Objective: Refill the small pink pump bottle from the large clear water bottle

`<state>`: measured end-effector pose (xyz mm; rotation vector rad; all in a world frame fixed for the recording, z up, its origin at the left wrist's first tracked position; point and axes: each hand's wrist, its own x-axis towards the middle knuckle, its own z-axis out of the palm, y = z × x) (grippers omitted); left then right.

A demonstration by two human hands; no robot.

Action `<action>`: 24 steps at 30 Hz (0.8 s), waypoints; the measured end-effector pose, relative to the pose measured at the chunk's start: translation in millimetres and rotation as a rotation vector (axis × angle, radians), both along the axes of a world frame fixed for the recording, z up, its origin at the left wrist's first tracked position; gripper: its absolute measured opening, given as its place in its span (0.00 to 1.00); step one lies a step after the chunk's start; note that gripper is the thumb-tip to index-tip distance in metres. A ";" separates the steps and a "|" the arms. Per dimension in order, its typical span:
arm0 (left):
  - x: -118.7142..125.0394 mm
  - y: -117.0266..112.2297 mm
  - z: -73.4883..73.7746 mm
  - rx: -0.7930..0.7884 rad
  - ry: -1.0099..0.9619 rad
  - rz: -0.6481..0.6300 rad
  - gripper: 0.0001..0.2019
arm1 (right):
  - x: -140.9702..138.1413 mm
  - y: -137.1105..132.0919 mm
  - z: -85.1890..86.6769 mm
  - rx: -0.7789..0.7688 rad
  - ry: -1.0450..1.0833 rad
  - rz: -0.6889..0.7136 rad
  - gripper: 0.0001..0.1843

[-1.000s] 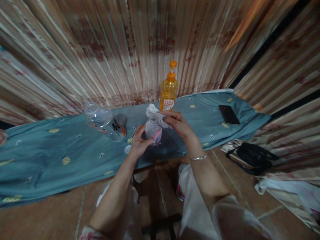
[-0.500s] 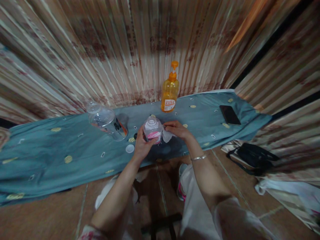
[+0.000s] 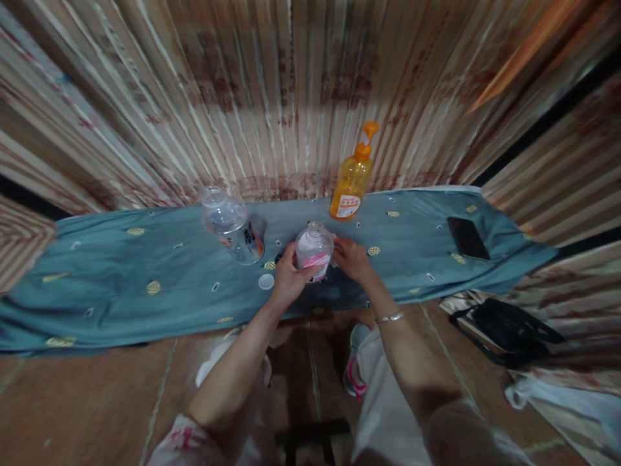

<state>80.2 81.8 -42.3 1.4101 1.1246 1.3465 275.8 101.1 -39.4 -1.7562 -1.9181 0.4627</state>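
Observation:
My left hand [image 3: 290, 279] is wrapped round a small clear bottle [image 3: 306, 243] with a pink label and an uncapped neck. The bottle stands upright, tilted slightly towards me. At its right side my right hand [image 3: 353, 257] is closed, its fingertips against the bottle. A white tissue [image 3: 334, 263] is pinched in those fingers, mostly hidden now behind the hand and bottle. A white round cap [image 3: 266, 281] lies on the cloth to the left of my left hand. Behind it a large clear plastic bottle [image 3: 228, 223] stands with a black and orange label.
An orange pump bottle [image 3: 350, 184] stands at the back of the table, which a blue-green patterned cloth [image 3: 111, 272] covers. A black phone [image 3: 468, 238] lies at the right. On the floor at the right is a black bag [image 3: 514, 327]. A curtain [image 3: 272, 97] hangs behind.
The view has shifted, so things sit further right. My right hand has come closer against the bottle's side, and the tissue that hung below its fingers is now mostly hidden.

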 end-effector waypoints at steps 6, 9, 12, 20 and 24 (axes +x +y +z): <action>-20.8 -3.7 20.8 -0.015 -0.074 0.039 0.30 | -15.8 -15.5 6.8 0.092 -0.239 -0.009 0.24; -38.0 -6.6 32.0 -0.012 -0.074 0.076 0.30 | -24.7 -17.1 14.7 0.138 -0.196 0.030 0.22; -53.6 -10.0 39.3 -0.011 -0.069 0.111 0.30 | -39.1 -14.8 19.4 0.101 -0.148 0.103 0.23; -71.0 -16.5 36.7 -0.058 -0.097 0.175 0.32 | -85.4 -4.4 12.9 -0.041 -0.143 0.344 0.29; -77.7 -17.3 33.9 -0.058 -0.090 0.193 0.33 | -97.9 0.8 6.9 -0.003 -0.157 0.423 0.27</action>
